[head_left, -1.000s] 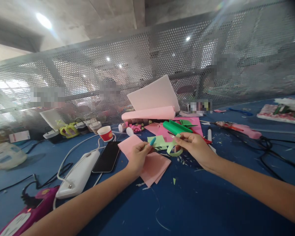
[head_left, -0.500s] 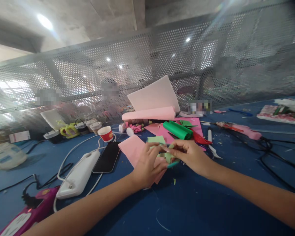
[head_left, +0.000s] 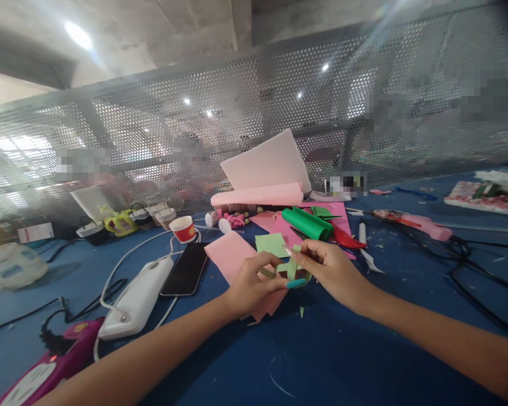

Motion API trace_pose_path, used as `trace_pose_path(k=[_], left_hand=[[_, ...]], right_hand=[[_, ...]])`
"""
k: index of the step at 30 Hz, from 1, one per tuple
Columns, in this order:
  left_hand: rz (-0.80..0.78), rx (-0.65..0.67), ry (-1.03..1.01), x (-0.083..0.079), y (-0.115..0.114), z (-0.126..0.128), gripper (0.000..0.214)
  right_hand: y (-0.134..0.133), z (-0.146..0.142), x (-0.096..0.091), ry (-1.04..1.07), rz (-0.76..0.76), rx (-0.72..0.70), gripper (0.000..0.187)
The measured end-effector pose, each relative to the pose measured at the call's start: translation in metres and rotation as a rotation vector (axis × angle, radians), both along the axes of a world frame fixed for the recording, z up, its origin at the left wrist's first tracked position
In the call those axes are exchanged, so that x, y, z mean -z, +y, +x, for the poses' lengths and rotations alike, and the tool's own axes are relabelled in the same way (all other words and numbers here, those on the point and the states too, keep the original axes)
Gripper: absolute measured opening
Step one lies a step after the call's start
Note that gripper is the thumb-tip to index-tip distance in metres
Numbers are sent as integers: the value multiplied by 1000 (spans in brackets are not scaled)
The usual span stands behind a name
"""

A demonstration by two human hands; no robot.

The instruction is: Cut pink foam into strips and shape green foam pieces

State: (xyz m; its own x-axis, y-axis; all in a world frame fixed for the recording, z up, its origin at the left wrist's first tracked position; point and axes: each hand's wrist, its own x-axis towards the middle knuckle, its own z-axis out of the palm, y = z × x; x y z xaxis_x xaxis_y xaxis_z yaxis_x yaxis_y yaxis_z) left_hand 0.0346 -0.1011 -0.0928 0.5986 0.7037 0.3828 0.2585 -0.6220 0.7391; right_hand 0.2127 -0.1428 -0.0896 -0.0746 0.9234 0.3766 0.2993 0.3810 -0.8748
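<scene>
My left hand [head_left: 254, 285] pinches a piece made of pale green paper strips [head_left: 291, 268], with a long teal tip showing at the thumb. On the other side, my right hand [head_left: 324, 268] grips an upper end of the strips between thumb and finger. Part of the piece is hidden behind my fingers. Just beyond lies a square of light green paper [head_left: 271, 245]. Folded pink paper [head_left: 231, 254] spreads under and beside my left hand. Past my right hand lies a roll of bright green paper [head_left: 307, 223] on pink sheets.
Left of my hands are a black phone [head_left: 184, 270], a white power strip [head_left: 138, 299] and a red paper cup [head_left: 182, 229]. A pink glue gun [head_left: 415, 223] with black cable lies right. A purple tool [head_left: 59, 361] sits near left. Perforated metal panels [head_left: 254, 118] stand behind.
The fingers of my left hand have drawn down and left, uncovering more of the light green square and the strips. My right hand still holds the strips, almost in the same place.
</scene>
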Motion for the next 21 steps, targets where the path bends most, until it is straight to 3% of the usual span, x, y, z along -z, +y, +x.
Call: trace_pose_path(k=[6,15,21], left_hand=[[74,6,78,0,-1,0,34],[-118,-7,-38,7,4,1,30],[-106,29,4,8,6,-1,36]], right_hand=[[-7,-4,0,-31,17,-48,24],[-5,-4,1,-36,87,123,24],[-4,-4,2,15,37,102,23]])
